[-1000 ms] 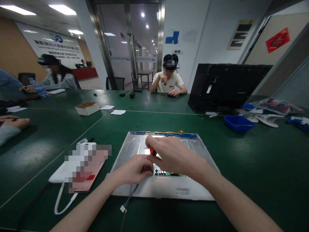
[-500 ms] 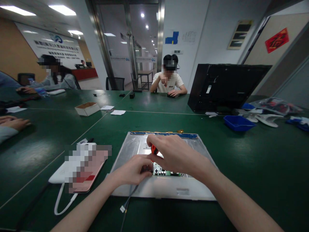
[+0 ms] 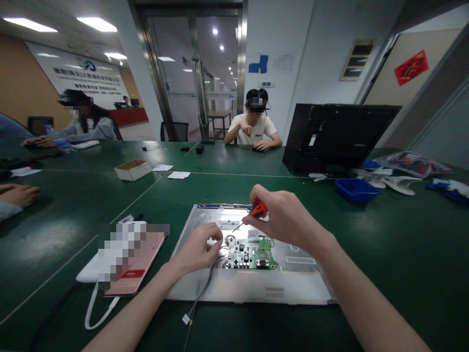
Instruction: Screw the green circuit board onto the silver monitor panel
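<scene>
A flat silver metal panel point(image 3: 242, 287) lies on the green table, with a green circuit board point(image 3: 251, 254) at its middle. My right hand point(image 3: 280, 210) holds a red and black screwdriver point(image 3: 259, 210) above the panel, its thin shaft slanting down to the left, behind the board. My left hand point(image 3: 201, 247) is at the board's left side, fingers curled together; whatever they may pinch is too small to make out. Dark cables point(image 3: 207, 288) run from the board's left side under that hand, over the panel's front edge, to a white connector point(image 3: 186, 319).
Left of the panel lie a white device point(image 3: 88, 266) with a cable and a pink phone point(image 3: 146, 259). A white box point(image 3: 134, 170), a blue tray point(image 3: 357, 189) and a black monitor point(image 3: 340, 137) stand farther back. Other people sit across and at the left.
My right hand has lifted and moved right with the screwdriver, uncovering the circuit board. My left hand has shifted slightly left and up.
</scene>
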`<state>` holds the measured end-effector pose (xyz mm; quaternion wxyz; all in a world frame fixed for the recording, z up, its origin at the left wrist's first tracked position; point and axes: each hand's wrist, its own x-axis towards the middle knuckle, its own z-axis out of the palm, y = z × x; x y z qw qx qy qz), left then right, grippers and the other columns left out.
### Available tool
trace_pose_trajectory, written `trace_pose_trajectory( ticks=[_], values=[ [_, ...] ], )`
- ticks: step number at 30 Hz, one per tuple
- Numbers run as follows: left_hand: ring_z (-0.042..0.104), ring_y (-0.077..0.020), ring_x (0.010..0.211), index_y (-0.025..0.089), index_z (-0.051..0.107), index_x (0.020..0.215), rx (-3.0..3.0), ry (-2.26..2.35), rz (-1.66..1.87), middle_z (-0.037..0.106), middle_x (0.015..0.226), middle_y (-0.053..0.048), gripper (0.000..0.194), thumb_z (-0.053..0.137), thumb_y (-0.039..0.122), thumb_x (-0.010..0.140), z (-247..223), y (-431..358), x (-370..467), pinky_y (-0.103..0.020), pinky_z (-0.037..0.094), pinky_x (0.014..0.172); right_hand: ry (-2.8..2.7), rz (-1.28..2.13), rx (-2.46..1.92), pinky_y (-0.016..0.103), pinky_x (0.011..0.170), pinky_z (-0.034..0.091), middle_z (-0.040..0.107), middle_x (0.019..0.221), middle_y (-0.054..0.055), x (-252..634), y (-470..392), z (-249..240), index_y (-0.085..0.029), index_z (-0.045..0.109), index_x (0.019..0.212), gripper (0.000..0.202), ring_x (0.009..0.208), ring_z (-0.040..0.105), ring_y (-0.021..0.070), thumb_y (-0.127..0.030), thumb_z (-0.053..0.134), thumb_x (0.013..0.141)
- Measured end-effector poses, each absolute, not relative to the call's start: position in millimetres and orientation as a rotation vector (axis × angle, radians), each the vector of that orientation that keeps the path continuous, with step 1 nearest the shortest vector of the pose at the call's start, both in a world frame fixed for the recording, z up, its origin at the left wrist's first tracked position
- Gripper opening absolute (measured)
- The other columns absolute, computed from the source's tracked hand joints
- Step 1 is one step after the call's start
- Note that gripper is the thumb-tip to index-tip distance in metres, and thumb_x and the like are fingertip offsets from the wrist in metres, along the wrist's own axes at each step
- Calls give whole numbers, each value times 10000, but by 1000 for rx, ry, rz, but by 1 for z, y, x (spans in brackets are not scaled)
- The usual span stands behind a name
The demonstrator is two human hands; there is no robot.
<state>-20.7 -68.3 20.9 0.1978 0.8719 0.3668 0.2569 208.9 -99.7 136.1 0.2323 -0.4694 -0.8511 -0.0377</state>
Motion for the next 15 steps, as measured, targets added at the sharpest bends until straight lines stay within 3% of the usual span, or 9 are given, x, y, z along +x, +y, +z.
trace_pose_trajectory(
  ticks=[6, 10, 15],
  values=[
    [547, -194, 814, 162, 564, 860, 2424, 1269, 761, 584, 880, -54, 101, 476, 211, 848, 11, -55, -21, -306, 423, 719, -1958, 271, -1370, 254, 540, 368, 593, 688, -14, 266, -78, 83, -210, 472, 771, 292, 600, 544, 137, -448, 641, 743],
    [559, -225, 944, 188, 553, 1072, 2506, 1261, 633, 588, 1049, -78, 235, 492, 209, 846, 7, -42, -14, -331, 431, 808, -1558, 712, -1374, 265, 530, 426, 597, 658, -13, 301, -65, 32, -210, 504, 744, 318, 578, 563, 146, -482, 663, 700],
    [554, -239, 1017, 187, 578, 1105, 2587, 1285, 512, 584, 1104, -93, 305, 520, 161, 806, 0, -12, 4, -329, 410, 887, -1420, 810, -1357, 254, 474, 457, 600, 671, 3, 317, -62, -1, -209, 514, 776, 333, 565, 581, 149, -530, 595, 744]
  ],
)
